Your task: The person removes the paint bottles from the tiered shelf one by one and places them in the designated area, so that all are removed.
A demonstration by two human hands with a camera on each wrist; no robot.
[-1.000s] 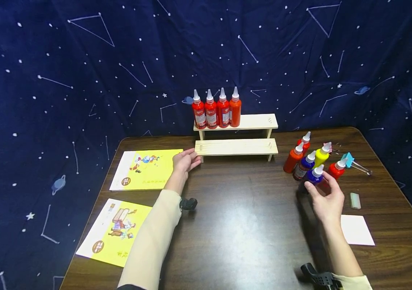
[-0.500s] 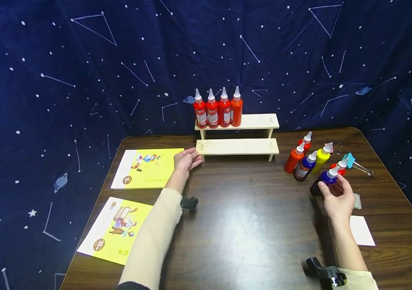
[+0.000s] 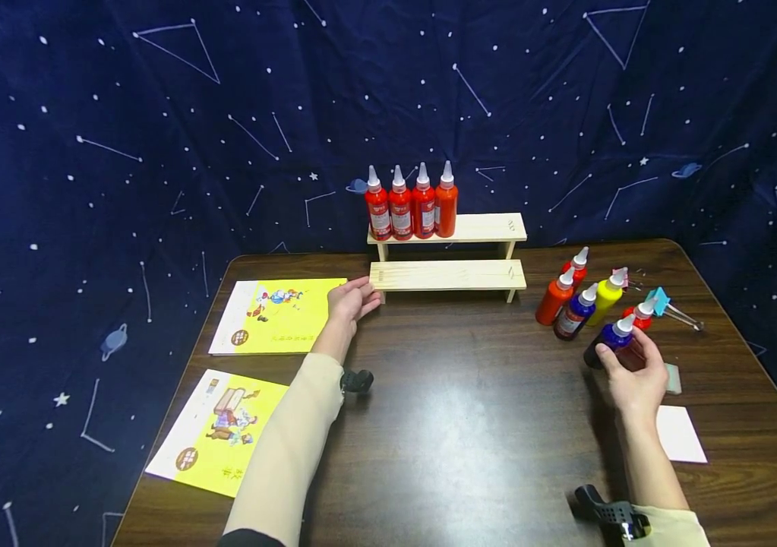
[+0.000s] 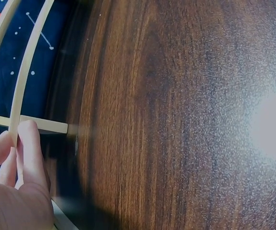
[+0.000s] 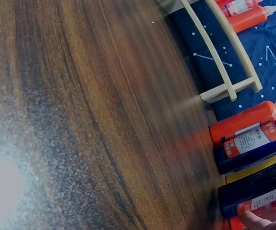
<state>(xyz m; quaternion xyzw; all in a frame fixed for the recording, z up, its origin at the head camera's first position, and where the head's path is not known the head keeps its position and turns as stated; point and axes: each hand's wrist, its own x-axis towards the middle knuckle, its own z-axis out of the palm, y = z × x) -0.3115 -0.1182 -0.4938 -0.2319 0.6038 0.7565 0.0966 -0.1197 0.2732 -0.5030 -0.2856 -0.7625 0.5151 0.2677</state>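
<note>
My left hand pinches the left end of the lower board of a two-step wooden rack; in the left wrist view, thumb and fingers lie on both sides of that board. Four-sided views aside, several red and orange-red paint bottles with white nozzles stand on the upper step's left part. On the right, my right hand grips a dark blue paint bottle, thumb on one side and fingers on the other. Beside it stand another blue bottle, an orange-red bottle and a yellow bottle.
Two yellow-and-white booklets lie at the left. Red bottles stand behind and beside the held one. Further right are a light-blue clip, a pale eraser-like block and a white paper. A dark starry cloth hangs behind the table.
My right hand has shifted the held blue bottle to the right, away from the other blue bottle, then stayed nearly still. My left hand keeps its place on the rack.
</note>
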